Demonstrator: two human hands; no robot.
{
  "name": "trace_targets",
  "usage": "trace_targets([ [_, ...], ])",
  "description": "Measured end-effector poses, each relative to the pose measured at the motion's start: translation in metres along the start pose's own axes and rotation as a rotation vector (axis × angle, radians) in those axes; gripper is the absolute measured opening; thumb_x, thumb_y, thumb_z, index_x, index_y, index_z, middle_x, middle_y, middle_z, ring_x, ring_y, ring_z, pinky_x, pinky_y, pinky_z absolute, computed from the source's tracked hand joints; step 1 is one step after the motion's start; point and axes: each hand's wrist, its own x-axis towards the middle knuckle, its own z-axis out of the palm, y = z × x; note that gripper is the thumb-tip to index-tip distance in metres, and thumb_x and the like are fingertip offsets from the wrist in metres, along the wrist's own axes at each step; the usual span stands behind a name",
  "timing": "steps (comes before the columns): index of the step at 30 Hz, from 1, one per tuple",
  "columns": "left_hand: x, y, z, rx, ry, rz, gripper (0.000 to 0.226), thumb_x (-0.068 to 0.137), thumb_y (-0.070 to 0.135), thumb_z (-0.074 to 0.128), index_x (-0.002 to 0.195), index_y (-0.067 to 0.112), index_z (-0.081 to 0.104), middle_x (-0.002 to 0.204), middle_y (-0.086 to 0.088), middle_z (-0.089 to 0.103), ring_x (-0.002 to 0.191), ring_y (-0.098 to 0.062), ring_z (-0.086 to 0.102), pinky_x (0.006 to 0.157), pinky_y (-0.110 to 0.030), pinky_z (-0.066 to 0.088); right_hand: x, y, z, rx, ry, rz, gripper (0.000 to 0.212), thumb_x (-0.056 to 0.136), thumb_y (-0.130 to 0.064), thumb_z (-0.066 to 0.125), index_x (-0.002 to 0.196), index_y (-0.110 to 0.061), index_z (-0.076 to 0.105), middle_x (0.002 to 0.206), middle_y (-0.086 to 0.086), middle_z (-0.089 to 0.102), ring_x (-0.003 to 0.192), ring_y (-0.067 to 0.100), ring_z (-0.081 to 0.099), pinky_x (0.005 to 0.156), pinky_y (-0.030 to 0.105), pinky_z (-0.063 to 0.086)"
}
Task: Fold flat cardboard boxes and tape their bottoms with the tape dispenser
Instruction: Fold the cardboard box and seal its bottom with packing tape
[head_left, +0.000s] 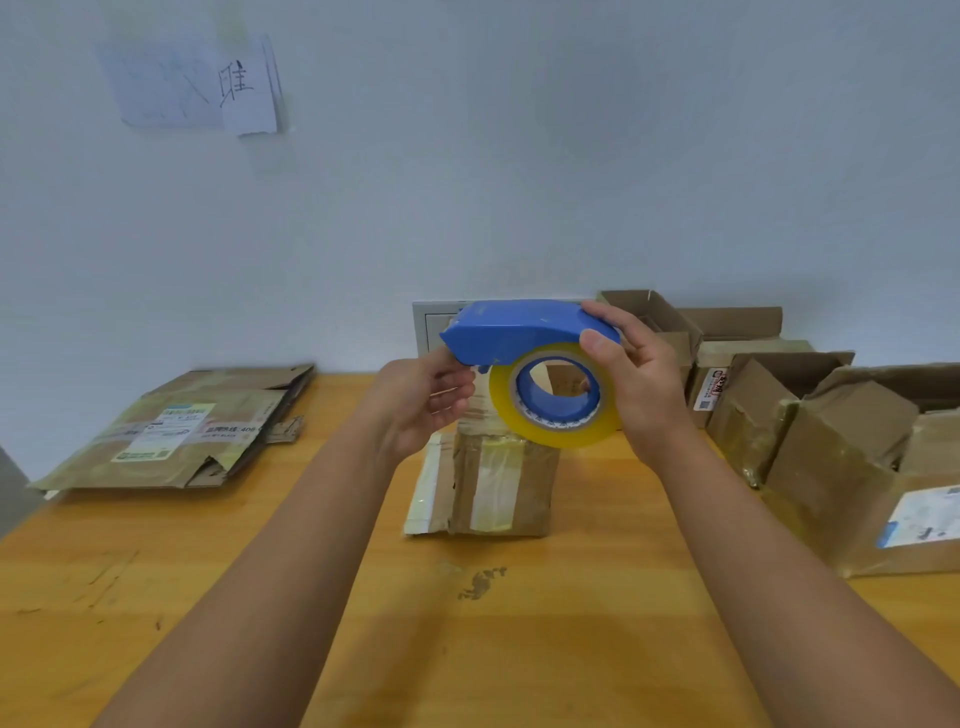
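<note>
A pale wall (519, 182) fills the upper half of the view, with sheets of paper (197, 85) stuck high up, far above and left of the left hand. Below it, a yellow wooden table (156, 597) spreads under both forearms.

To the right of the right hand stands a cluster of folded boxes (841, 457), open tops up, the nearest one bearing a white label on its side. Well to the left of the left hand lies a stack of flat boxes (171, 431), with a shipping label on the top sheet. Directly beneath both hands sits a small taped box (498, 483), closed, with strips of clear tape across its upper face and a loose flap hanging at its left edge. Behind the hands, a grey panel (423, 327) is set in the wall.

The tape dispenser (514, 327), blue, is held in the air above the small taped box, apart from it. Its roll of tape (558, 400), yellowish with a blue core, hangs under the blue cover.

The right hand (644, 389) grips the dispenser's right end, thumb on the near side and fingers curled over the top. The left hand (421, 400) is at the dispenser's left end, beneath the nose, with fingers curled and thumb touching the cover's lower edge; whether it pinches a tape end cannot be told.
</note>
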Motion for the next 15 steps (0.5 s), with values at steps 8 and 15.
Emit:
trace_targets([
  [8,-0.008,0.015,0.009,0.196,0.098,0.183,0.012,0.088,0.008,0.062,0.079,0.006,0.069,0.057,-0.001,0.059,0.052,-0.011,0.055,0.052,-0.021,0.050,0.013,-0.030,-0.027,-0.095,-0.144,-0.034,0.039,0.075,-0.053,0.072,0.113,-0.045,0.070,0.118,-0.015,0.068,0.109,0.013,0.066,0.086,0.027,0.056],
  [15,-0.004,0.024,-0.007,0.251,0.162,0.203,0.014,0.093,0.013,0.065,0.089,0.001,0.071,0.057,0.002,0.061,0.056,-0.012,0.057,0.053,-0.022,0.052,0.013,-0.032,-0.079,-0.043,-0.088,0.024,0.044,0.078,-0.053,0.073,0.119,-0.037,0.071,0.117,-0.006,0.072,0.105,0.024,0.070,0.089,0.045,0.058],
])
